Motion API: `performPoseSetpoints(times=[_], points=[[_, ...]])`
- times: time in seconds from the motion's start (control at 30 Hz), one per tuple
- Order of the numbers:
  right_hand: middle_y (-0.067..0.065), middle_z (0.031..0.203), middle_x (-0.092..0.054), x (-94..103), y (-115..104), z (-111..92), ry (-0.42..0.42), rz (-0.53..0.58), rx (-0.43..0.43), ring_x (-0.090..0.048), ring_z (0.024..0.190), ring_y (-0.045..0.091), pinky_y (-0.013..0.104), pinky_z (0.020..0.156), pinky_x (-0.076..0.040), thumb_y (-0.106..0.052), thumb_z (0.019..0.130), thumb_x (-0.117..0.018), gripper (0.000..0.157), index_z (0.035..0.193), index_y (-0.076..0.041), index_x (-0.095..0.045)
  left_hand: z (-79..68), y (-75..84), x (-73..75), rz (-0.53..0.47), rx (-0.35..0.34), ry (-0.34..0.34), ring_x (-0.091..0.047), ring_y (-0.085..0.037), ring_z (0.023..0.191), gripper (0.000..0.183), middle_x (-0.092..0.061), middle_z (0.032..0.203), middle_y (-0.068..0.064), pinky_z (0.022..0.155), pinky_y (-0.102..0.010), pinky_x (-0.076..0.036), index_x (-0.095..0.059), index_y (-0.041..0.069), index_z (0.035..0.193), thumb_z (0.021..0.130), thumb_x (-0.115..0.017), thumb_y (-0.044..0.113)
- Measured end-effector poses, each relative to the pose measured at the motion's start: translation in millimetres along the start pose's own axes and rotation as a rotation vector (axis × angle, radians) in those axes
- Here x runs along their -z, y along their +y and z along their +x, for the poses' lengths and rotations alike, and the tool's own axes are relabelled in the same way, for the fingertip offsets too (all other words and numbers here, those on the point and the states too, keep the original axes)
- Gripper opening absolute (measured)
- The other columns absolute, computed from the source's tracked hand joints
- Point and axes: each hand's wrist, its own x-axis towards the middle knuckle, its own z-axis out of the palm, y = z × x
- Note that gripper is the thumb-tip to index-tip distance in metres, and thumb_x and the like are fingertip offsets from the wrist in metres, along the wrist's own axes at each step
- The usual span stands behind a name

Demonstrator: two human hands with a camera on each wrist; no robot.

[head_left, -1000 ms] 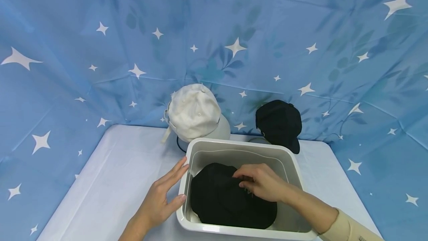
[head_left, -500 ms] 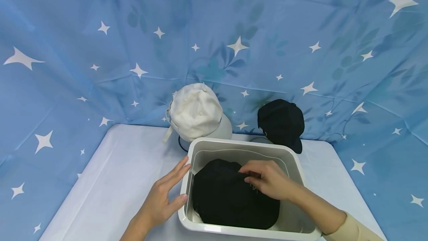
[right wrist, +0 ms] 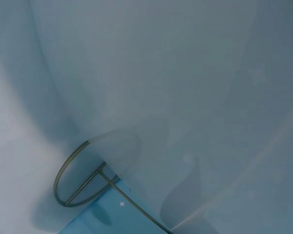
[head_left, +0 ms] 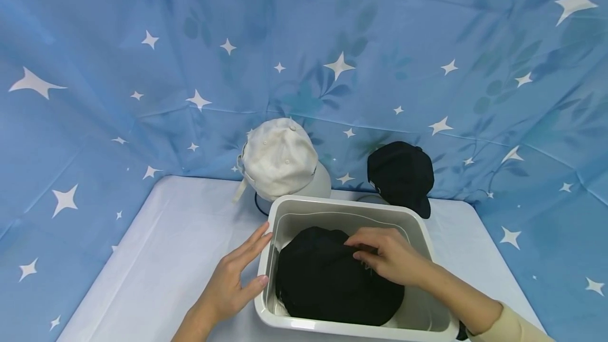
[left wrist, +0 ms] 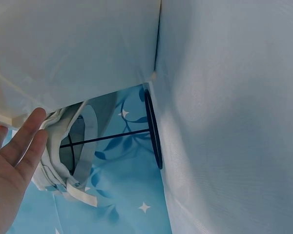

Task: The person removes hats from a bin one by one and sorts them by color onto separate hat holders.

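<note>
A black cap [head_left: 328, 284] with small light lettering lies in a light grey plastic bin [head_left: 356, 333]. My right hand [head_left: 387, 255] reaches in over the bin's right side and pinches the cap's fabric near the lettering with thumb and fingertips; it does not show in the right wrist view. With fingers spread and straight, my left hand [head_left: 233, 273] touches the bin's left rim. In the left wrist view, the left hand [left wrist: 14, 165] has its fingertips right at the bin wall [left wrist: 78, 44].
Behind the bin, a cream cap [head_left: 277, 160] sits on a stand whose dark ring base [left wrist: 154, 129] rests on the white table [head_left: 185, 226]. Farther right another black cap [head_left: 401, 176] is on a stand with a thin ring base [right wrist: 63, 180]. A blue star-patterned cloth [head_left: 304, 30] hangs behind.
My right hand has shifted slightly to the right within the bin, and the black cap has moved a little right with it. The left hand stays at the rim.
</note>
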Motion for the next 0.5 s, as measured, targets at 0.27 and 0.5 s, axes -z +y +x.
performPoseSetpoints(times=[0.27,0.5], points=[[-0.005,0.101,-0.074,7.9,-2,-4,0.019,-0.011,0.003,-0.062,0.079,0.003,0.024,0.068,-0.056,0.012,0.082,-0.08,0.039,0.112,-0.012,-0.076,0.6,0.5,0.0,0.0,0.002,-0.001,-0.05,-0.029,0.144,0.071,-0.041,0.164,-0.017,0.117,-0.022,-0.036,-0.048,0.008,0.157,0.089,-0.064,0.013],[-0.004,0.101,-0.074,18.0,-6,-3,0.046,-0.025,0.027,-0.064,0.081,0.005,0.023,0.069,-0.056,0.012,0.08,-0.081,0.041,0.113,-0.012,-0.075,0.3,1.9,0.4,0.005,0.016,-0.006,-0.05,-0.028,0.144,0.071,-0.04,0.165,-0.016,0.117,-0.022,-0.035,-0.048,0.009,0.157,0.089,-0.064,0.013]])
